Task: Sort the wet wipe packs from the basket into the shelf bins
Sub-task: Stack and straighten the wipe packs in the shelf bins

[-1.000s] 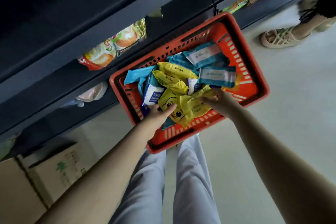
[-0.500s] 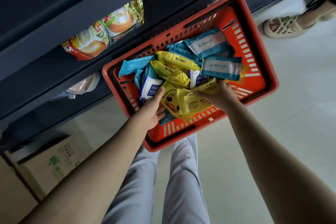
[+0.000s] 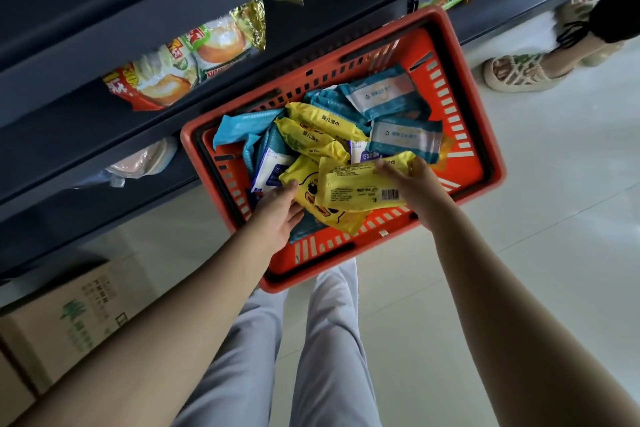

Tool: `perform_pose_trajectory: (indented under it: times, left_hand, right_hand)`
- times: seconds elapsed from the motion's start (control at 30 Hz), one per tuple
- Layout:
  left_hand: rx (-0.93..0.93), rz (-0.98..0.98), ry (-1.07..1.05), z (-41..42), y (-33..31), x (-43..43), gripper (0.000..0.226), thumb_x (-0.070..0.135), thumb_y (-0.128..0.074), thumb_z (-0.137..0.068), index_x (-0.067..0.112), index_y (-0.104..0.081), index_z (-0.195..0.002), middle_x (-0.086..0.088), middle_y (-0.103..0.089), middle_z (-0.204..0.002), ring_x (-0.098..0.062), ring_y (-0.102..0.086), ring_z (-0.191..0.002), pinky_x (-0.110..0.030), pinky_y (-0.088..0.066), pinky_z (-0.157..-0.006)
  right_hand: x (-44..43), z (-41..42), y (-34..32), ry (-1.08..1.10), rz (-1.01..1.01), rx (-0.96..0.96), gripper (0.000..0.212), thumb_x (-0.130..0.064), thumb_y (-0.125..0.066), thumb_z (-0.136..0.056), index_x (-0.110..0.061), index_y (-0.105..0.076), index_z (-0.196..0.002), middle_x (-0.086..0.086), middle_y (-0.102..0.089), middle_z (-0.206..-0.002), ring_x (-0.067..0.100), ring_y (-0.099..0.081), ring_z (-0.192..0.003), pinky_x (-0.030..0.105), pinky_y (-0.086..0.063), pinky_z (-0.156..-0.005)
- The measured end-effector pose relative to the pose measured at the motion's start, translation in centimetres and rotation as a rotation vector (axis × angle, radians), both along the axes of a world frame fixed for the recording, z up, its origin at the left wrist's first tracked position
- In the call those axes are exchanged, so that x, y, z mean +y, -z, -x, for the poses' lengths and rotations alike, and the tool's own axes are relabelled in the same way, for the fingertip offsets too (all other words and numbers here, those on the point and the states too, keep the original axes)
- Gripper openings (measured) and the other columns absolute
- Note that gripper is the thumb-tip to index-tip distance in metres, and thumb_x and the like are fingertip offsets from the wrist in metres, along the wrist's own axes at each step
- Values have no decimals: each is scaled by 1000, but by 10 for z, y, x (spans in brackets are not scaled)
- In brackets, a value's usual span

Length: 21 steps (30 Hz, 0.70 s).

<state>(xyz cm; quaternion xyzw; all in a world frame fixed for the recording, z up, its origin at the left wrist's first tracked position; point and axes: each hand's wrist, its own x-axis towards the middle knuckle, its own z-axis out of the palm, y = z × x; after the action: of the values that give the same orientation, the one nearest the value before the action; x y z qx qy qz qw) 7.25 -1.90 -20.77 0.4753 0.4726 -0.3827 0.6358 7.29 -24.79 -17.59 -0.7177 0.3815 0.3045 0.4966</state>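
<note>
The right hand (image 3: 414,184) gripped a flat yellow plastic wet wipe pack (image 3: 356,185), barcode side up, with its fingers curled over the pack's far edge. Just left of that hand, partly under the held pack, lay a yellow duck-printed wet wipe pack (image 3: 308,189). The left hand (image 3: 280,215) touched its near-left edge with fairly straight fingers and gripped nothing. Beyond both hands lay 2 more yellow packs (image 3: 313,135) with printed characters. Several teal-and-white packs (image 3: 405,137) lay beyond the right hand, and a white-and-blue pack (image 3: 270,166) just beyond the left thumb. All of them sat loose in a red-orange slotted plastic basket (image 3: 481,135).

Beyond the basket ran dark blue-grey shelf boards (image 3: 104,135), with bright snack bags (image 3: 180,69) well beyond the left hand. A brown cardboard box (image 3: 69,322) stood left of the left forearm. Light grey trouser legs (image 3: 329,340) showed between the 2 forearms. Far beyond the right hand, another person's sandalled foot (image 3: 516,73) rested on the pale floor (image 3: 554,218).
</note>
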Motion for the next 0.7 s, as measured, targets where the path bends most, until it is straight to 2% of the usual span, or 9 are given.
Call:
perform_pose_trajectory:
  times: [0.1,0.2,0.33,0.4,0.47,0.57,0.63,0.7]
  left_hand:
    - [-61,11,-34,4,-15,0,14,24,-53,-99,18,-57,-111,-8,-65,-116,-27,-59,-115,-39,-45,-96]
    - [-133,-11,-73,7,-43,0,18,27,-51,-100,18,-57,-114,-10,-66,-114,-25,-64,-103,-40,-52,-86]
    - [-252,-5,-51,8,-91,2,36,43,-52,-97,21,-57,-126,-8,-68,-120,-27,-65,-109,-49,-50,-96]
    - [-310,-22,43,7,-128,3,43,57,-55,-91,30,-57,-125,-4,-63,-129,-24,-62,-116,-51,-47,-100]
    - [-334,-11,133,6,-169,3,59,75,-57,-78,43,-53,-128,1,-54,-140,-22,-55,-124,-53,-44,-103]
    - [-369,33,93,7,-225,2,91,89,-61,-54,53,-42,-135,11,-46,-147,-20,-47,-133,-53,-40,-107]
    - [-406,10,73,8,-269,0,95,94,-59,-50,52,-42,-134,9,-45,-147,-22,-46,-133,-54,-38,-107]
    - [-472,-21,23,13,-312,0,88,88,-61,-56,41,-49,-130,4,-53,-138,-19,-50,-127,-52,-40,-105]
  right_hand:
    - [1,3,-17,165,-134,-79,40,-47,-64,-84,-16,-55,-106,4,-70,-99,21,-70,-89,27,-57,-65]
    - [3,16,-40,264,-199,-168,40,-42,-60,-90,-9,-59,-114,7,-73,-101,25,-72,-91,29,-58,-69]
    - [4,34,-95,408,-324,-315,52,-46,-60,-87,-9,-59,-124,14,-70,-115,34,-68,-103,50,-55,-86]
    - [5,40,-133,441,-390,-369,52,-44,-58,-88,-8,-58,-126,18,-67,-119,38,-66,-107,54,-52,-90]
    - [7,43,-173,423,-450,-421,44,-38,-55,-91,-8,-60,-123,21,-67,-118,40,-65,-106,55,-52,-91]
    - [15,41,-233,377,-434,-465,48,-42,-60,-86,-10,-61,-120,23,-67,-116,41,-65,-104,53,-52,-91]
    - [19,39,-269,296,-412,-505,61,-55,-64,-79,-8,-61,-120,22,-68,-113,42,-66,-103,53,-52,-90]
    - [25,34,-301,185,-393,-541,70,-66,-63,-78,-7,-63,-117,21,-70,-109,40,-68,-100,54,-52,-90]
